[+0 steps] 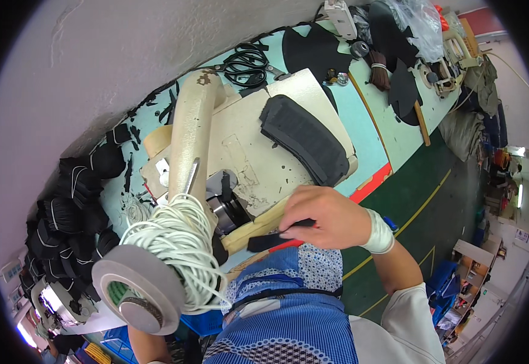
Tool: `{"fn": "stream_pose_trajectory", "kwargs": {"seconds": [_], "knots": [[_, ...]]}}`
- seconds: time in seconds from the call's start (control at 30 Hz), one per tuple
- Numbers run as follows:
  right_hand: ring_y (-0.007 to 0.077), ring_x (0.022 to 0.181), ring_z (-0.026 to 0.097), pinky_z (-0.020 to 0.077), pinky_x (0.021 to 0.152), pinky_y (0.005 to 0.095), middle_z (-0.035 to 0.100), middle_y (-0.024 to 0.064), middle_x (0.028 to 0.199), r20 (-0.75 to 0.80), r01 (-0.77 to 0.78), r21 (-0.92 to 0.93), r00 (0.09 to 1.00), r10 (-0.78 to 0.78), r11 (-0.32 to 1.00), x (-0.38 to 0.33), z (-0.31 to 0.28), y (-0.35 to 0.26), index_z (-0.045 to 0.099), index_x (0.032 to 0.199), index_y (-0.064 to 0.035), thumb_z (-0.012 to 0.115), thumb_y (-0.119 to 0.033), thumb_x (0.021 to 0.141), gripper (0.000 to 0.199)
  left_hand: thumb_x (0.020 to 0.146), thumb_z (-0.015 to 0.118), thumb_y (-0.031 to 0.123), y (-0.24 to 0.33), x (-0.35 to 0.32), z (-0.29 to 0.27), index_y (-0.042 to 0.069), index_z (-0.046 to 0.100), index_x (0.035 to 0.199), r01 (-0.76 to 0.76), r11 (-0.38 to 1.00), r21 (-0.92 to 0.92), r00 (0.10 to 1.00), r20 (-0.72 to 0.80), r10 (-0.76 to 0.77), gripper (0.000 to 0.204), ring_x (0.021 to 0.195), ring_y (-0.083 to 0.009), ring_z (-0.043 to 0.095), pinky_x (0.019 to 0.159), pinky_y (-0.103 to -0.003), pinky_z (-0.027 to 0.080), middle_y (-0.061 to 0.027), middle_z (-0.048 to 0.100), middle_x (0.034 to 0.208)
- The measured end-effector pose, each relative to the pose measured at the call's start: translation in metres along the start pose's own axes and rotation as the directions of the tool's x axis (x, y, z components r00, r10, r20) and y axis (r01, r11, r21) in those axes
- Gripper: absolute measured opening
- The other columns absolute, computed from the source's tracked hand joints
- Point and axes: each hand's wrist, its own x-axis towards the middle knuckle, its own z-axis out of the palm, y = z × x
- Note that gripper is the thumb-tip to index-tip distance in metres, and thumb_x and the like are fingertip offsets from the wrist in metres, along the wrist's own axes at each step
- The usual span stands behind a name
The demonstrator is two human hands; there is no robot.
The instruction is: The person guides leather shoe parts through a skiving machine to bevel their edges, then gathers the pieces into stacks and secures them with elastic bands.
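Observation:
My right hand [325, 215], with a white wrap on its wrist, pinches a small black fabric strip [270, 242] at the front edge of the cream work plate [258, 176]. The strip hangs just above my blue patterned apron [288, 303]. A stack of black padded pieces [304, 141] lies on the plate beyond the hand. To the left rises a cream machine arm [194, 130]. A coil of white cord [179, 239] and a grey tape roll [135, 285] sit in front of it. Only my left forearm [146, 344] shows; its hand is hidden behind the tape roll.
Black scissors [246, 64] lie on the pale blue table [370, 130] behind the plate. Several black bundled pieces [73, 206] are heaped at the left along the wall. Black cut shapes [313, 51], tools and a plastic bag crowd the far end. Green floor lies to the right.

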Motion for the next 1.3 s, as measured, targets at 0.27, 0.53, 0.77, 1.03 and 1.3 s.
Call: {"fn": "stream_pose_trajectory", "kwargs": {"seconds": [0.27, 0.53, 0.77, 1.03, 1.3], "knots": [[0.0258, 0.081, 0.060, 0.0444, 0.080, 0.0374, 0.064, 0.0058, 0.081, -0.134, 0.003, -0.278, 0.990, -0.042, 0.960, 0.020, 0.029, 0.004, 0.069, 0.084, -0.0074, 0.071, -0.016, 0.079, 0.010, 0.079, 0.077, 0.028, 0.000, 0.007, 0.003, -0.001, 0.068, 0.091, -0.005, 1.000, -0.003, 1.000, 0.018, 0.005, 0.032, 0.076, -0.0135, 0.064, 0.068, -0.027, 0.051, -0.0067, 0.069, 0.086], [0.0273, 0.090, 0.061, 0.0441, 0.082, 0.0403, 0.066, 0.0079, 0.084, 0.002, 0.069, -0.075, 0.998, -0.069, 0.995, -0.004, 0.006, 0.003, 0.072, 0.085, -0.0090, 0.069, -0.013, 0.078, 0.008, 0.079, 0.077, 0.026, 0.004, -0.001, 0.002, -0.001, 0.068, 0.091, -0.009, 1.000, 0.006, 1.000, -0.003, 0.009, 0.031, 0.075, -0.0132, 0.064, 0.068, -0.027, 0.051, -0.0065, 0.069, 0.085], [0.0238, 0.090, 0.059, 0.0424, 0.080, 0.0389, 0.063, 0.0040, 0.084, -0.110, 0.108, -0.363, 0.981, -0.157, 0.926, 0.028, 0.043, 0.003, 0.069, 0.088, -0.0095, 0.072, -0.011, 0.077, 0.012, 0.079, 0.078, 0.025, 0.003, 0.001, 0.005, -0.001, 0.068, 0.091, -0.011, 1.000, 0.001, 1.000, 0.005, 0.011, 0.030, 0.075, -0.0130, 0.064, 0.068, -0.027, 0.051, -0.0062, 0.069, 0.085], [0.0272, 0.090, 0.061, 0.0421, 0.085, 0.0411, 0.066, 0.0073, 0.086, -0.026, 0.025, -0.032, 0.999, -0.026, 0.999, -0.010, 0.004, -0.002, 0.070, 0.084, -0.0063, 0.071, -0.010, 0.075, 0.010, 0.079, 0.078, 0.024, 0.006, -0.006, 0.036, -0.001, 0.068, 0.091, -0.073, 0.997, -0.039, 0.994, -0.079, 0.069, 0.029, 0.074, -0.0127, 0.064, 0.067, -0.026, 0.051, -0.0060, 0.069, 0.084], [0.0242, 0.091, 0.060, 0.0431, 0.086, 0.0396, 0.064, 0.0070, 0.084, -0.102, 0.025, -0.306, 0.993, -0.058, 0.952, 0.022, 0.024, -0.005, 0.070, 0.093, -0.0083, 0.070, -0.011, 0.076, 0.018, 0.078, 0.078, 0.022, 0.003, -0.006, 0.046, -0.001, 0.068, 0.091, -0.179, 0.973, -0.147, 0.965, -0.221, 0.144, 0.028, 0.074, -0.0125, 0.064, 0.067, -0.026, 0.051, -0.0058, 0.070, 0.084]]}}
